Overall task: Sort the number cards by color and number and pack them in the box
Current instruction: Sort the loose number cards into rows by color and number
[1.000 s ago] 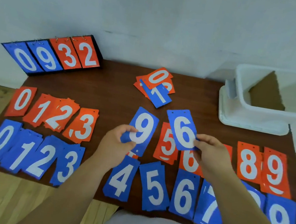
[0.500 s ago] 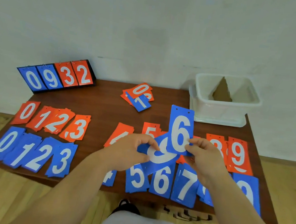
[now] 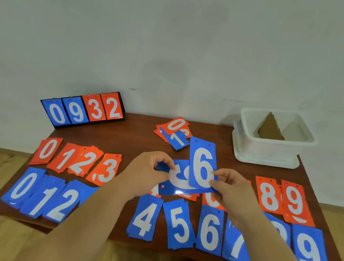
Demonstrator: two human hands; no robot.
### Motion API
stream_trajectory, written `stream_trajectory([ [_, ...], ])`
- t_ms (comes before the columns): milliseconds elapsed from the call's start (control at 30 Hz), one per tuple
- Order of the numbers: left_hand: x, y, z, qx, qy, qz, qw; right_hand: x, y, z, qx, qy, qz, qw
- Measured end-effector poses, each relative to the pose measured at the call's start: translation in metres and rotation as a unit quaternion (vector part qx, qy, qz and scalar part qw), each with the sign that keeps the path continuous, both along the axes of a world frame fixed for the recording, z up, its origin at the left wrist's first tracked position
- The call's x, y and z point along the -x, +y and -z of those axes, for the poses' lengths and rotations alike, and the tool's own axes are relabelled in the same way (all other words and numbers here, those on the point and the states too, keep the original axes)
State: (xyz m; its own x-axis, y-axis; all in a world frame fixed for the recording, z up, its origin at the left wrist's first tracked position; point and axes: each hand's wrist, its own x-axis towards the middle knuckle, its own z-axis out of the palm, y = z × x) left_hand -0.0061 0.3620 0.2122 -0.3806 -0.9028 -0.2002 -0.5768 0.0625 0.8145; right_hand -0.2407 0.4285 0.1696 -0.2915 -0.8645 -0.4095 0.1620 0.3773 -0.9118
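Observation:
Over the middle of the brown table (image 3: 133, 144), my right hand (image 3: 230, 190) pinches a blue 6 card (image 3: 202, 165), held upright. My left hand (image 3: 145, 174) grips a blue 9 card (image 3: 178, 181) turned sideways, partly behind the 6. Sorted rows lie below: orange piles 0 to 3 (image 3: 79, 161) at the left, orange 8 and 9 (image 3: 283, 199) at the right, blue piles 0 to 2 (image 3: 43, 196) and blue 4 to 9 (image 3: 209, 232) along the near edge. A small unsorted heap (image 3: 174, 131) lies at the back. The white box (image 3: 273, 137) stands at the back right.
A flip scoreboard (image 3: 83, 109) showing 0 9 3 2 stands at the back left against the wall. Wooden floor surrounds the table. My arms cover the blue 3 pile and some middle orange piles.
The view pulled back and up. My left hand turned the blue 9 sideways and brought it toward the blue 6, which my right hand raised upright; the two cards now overlap.

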Motion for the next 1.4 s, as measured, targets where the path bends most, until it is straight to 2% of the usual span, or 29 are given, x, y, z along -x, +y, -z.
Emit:
stream_trajectory([
  [200, -0.04, -0.021, 0.004, 0.024, 0.064, -0.151, 0.986, -0.055, -0.022, -0.004, 0.0, 0.033, -0.058, 0.998],
  [333, -0.048, -0.031, 0.009, 0.017, 0.167, -0.245, 0.955, -0.08, -0.03, -0.004, 0.005, 0.043, -0.059, 0.997],
  [400, -0.046, -0.029, 0.014, -0.011, 0.208, -0.257, 0.944, -0.088, -0.033, -0.004, 0.009, 0.032, -0.018, 0.999],
  [500, -0.038, -0.021, 0.024, -0.051, 0.23, -0.223, 0.946, -0.095, -0.037, -0.003, 0.018, 0.026, 0.035, 0.999],
  [667, -0.028, -0.021, 0.032, -0.074, 0.211, -0.198, 0.954, -0.1, -0.04, -0.002, 0.029, 0.067, 0.028, 0.997],
  [900, -0.04, -0.05, 0.036, -0.015, 0.179, -0.218, 0.959, -0.087, -0.04, 0.002, 0.038, 0.143, 0.054, 0.988],
  [1033, -0.064, -0.059, 0.045, 0.014, 0.121, -0.2, 0.972, -0.075, -0.039, 0.007, 0.024, 0.184, 0.05, 0.981],
  [1400, -0.131, -0.043, 0.089, -0.016, 0.09, -0.267, 0.959, -0.076, -0.03, 0.032, -0.032, 0.231, 0.003, 0.972],
])
